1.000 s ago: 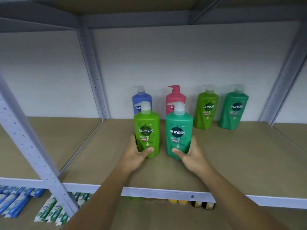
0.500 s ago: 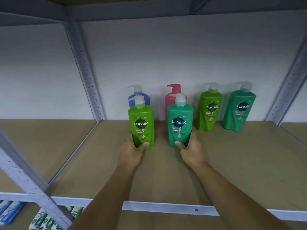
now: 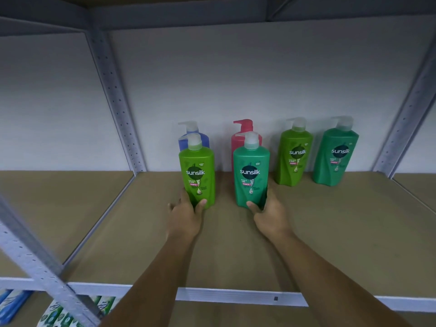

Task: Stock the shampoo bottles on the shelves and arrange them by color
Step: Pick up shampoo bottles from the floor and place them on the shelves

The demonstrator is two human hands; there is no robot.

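My left hand (image 3: pixel 186 214) grips the base of a light green pump bottle (image 3: pixel 197 171) standing upright on the brown shelf (image 3: pixel 330 232). My right hand (image 3: pixel 269 212) grips the base of a teal green bottle (image 3: pixel 251 173) beside it. Directly behind them, against the back wall, stand a blue bottle (image 3: pixel 200 139) and a pink bottle (image 3: pixel 238 140), both partly hidden. Further right along the wall stand another light green bottle (image 3: pixel 295 154) and another teal green bottle (image 3: pixel 336 156).
Grey perforated metal uprights (image 3: pixel 118 109) frame the shelf bay on the left and right (image 3: pixel 405 119). The white shelf front edge (image 3: pixel 236 295) runs below my forearms. Blue and green packets (image 3: pixel 54 315) lie on the lower level at bottom left.
Both hands have pushed the two held bottles deeper into the shelf, closer to the blue and pink bottles at the back. The camera has moved in nearer.
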